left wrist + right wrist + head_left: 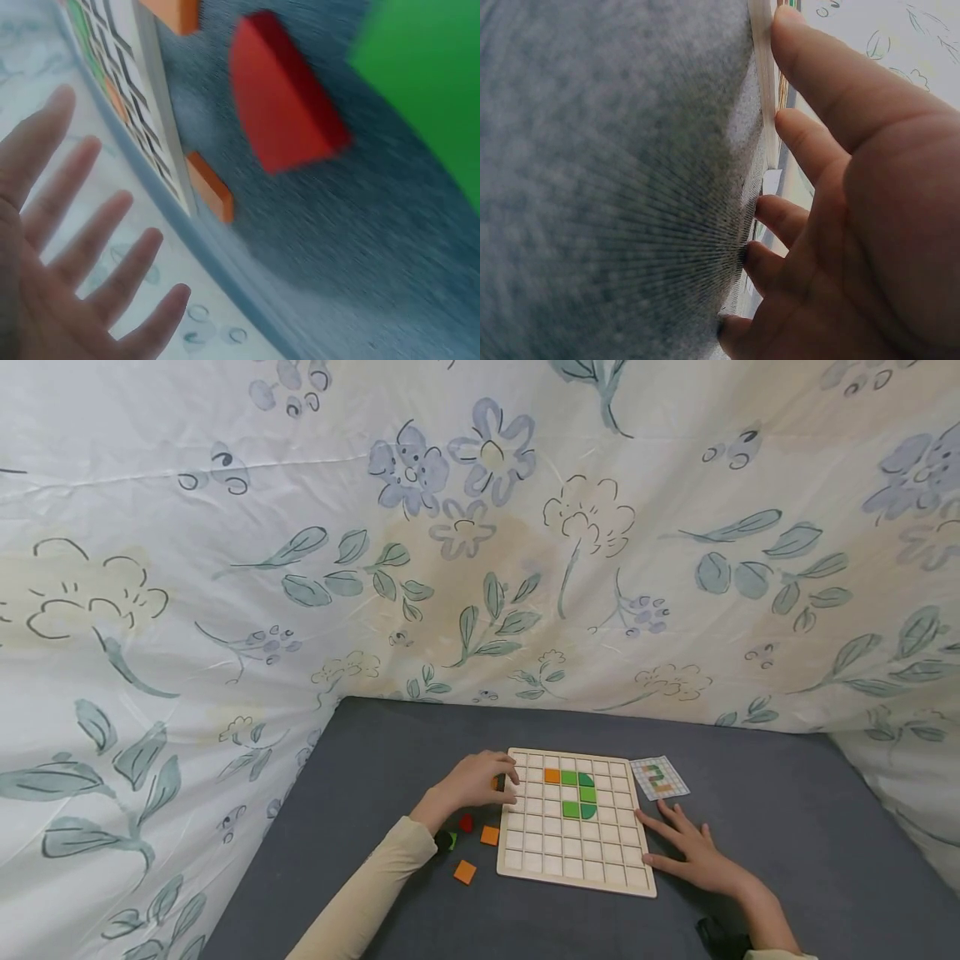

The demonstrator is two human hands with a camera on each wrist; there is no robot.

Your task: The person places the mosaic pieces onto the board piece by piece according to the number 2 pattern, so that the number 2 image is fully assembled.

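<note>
The left hand (472,783) hovers with fingers spread, holding nothing, at the grid board's (573,856) left edge. Loose orange tiles (489,835) lie just below it. The right hand (693,853) rests flat and open against the opposite edge; keeping it steady there should stop the board sliding.

Wooden grid board (573,847) flat on grey table (787,827)

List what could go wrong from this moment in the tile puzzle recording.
1. The left hand reaches over the grid board edge near the placed orange tile and green tiles; a brush might shift them.
2. The right hand only rests flat beside the board, so a push could slide it.
3. Loose pieces lie near the left sleeve, which may scatter them.
</note>
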